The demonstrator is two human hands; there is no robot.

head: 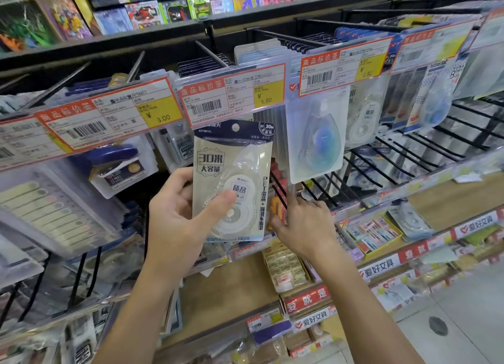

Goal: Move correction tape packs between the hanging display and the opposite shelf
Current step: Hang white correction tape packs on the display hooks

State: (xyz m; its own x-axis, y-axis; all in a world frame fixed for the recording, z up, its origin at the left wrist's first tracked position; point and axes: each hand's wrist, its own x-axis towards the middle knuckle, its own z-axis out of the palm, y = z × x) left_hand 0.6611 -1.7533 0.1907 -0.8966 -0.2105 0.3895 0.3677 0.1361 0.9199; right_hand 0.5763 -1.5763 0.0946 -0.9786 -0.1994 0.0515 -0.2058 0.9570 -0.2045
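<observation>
**Cream correction tape pack held up at the hanging display**

The left hand (180, 216) grips a cream and navy blister pack of correction tape (231, 181), thumb curled across the clear bubble over the white dispenser and fingers behind the card; the pack stands upright, its punched top edge just under the red and yellow price tag marked 5.80 (234, 92), in front of the black wire hooks of the hanging display (409, 156); the right hand (302, 222) reaches in just beside the pack's lower right edge, fingers loosely spread toward the goods behind, and whether it has hold of anything I cannot tell; a clear pack with a blue teardrop dispenser (317, 137) hangs just right of the held pack, beneath the tag marked 6.80 (345, 64); a tag marked 3.00 (114, 113) sits at the display's left; a wooden shelf (458, 197) with small boxed goods runs below.
</observation>
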